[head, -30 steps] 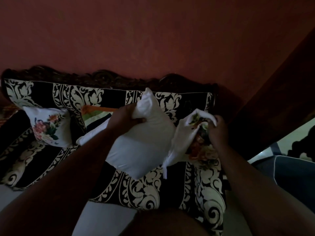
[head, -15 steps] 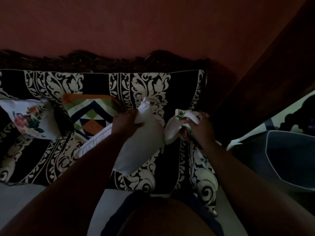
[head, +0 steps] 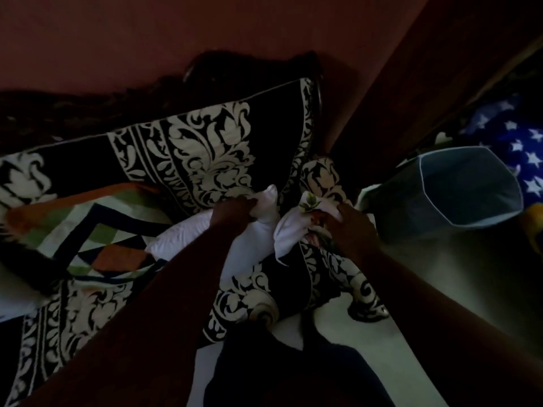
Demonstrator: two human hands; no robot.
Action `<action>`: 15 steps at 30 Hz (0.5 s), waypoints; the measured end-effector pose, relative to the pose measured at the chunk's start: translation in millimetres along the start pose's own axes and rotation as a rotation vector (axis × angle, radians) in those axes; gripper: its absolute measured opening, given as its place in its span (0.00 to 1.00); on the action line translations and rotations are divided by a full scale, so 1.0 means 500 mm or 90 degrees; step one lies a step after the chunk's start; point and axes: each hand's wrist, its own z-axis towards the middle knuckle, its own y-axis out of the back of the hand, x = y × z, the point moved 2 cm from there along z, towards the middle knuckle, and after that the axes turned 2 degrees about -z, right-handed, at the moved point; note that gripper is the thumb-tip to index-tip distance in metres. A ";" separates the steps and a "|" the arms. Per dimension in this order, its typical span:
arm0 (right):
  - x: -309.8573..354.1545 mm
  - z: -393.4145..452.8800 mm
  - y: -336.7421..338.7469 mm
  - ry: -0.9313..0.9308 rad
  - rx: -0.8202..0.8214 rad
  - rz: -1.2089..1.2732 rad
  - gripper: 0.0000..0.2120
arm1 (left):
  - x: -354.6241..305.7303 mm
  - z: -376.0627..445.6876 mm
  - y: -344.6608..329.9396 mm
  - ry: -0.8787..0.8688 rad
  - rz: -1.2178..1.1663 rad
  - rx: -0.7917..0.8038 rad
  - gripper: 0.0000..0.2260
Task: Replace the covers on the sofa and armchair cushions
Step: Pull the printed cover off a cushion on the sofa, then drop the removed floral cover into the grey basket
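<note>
Dimly lit view looking down on a sofa (head: 205, 148) upholstered in black fabric with cream floral scrollwork, taken here as the landmark. A bare white cushion insert (head: 246, 245) lies over the sofa's seat, near its right-hand end, one corner raised toward the backrest. The left hand (head: 232, 211) grips that raised corner, fingers curled tightly into the white fabric. Just beside the insert, toward the sofa's right armrest, the right hand (head: 349, 227) clutches a bunched floral cover (head: 296, 227), white with green leaves and reddish blooms; the fingers appear closed round the gathered cloth, though shadow hides their exact placement. A loose flap of the cover touches the insert's edge. On the seat further along the sofa to the left rests a geometric cushion (head: 97, 239) in orange, green, white and navy. Off the sofa's right end stands a grey fabric basket (head: 435, 212) with pale rim piping, and beyond it a blue cloth with white stars (head: 517, 142).
</note>
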 end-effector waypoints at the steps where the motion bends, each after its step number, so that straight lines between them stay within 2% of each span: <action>1: 0.001 -0.002 0.000 -0.017 -0.010 0.022 0.20 | -0.001 0.019 0.004 -0.007 0.008 -0.019 0.28; 5: -0.007 0.011 -0.016 -0.045 -0.024 0.067 0.29 | -0.002 0.080 0.006 0.005 0.039 -0.091 0.31; 7: -0.032 0.024 -0.031 -0.036 -0.005 0.060 0.26 | -0.010 0.091 0.003 0.016 0.002 -0.075 0.36; 9: -0.022 0.022 -0.026 -0.049 -0.009 0.079 0.22 | -0.029 0.100 -0.010 -0.018 -0.057 -0.050 0.38; 11: -0.013 0.010 -0.015 -0.066 -0.033 0.118 0.13 | -0.053 0.087 -0.025 -0.063 -0.135 -0.014 0.40; 13: -0.019 -0.010 -0.002 -0.066 -0.064 0.197 0.11 | -0.076 0.058 -0.044 -0.089 -0.229 0.052 0.46; 15: -0.019 -0.039 0.021 -0.056 -0.061 0.329 0.10 | -0.094 0.022 -0.049 -0.101 -0.257 0.087 0.55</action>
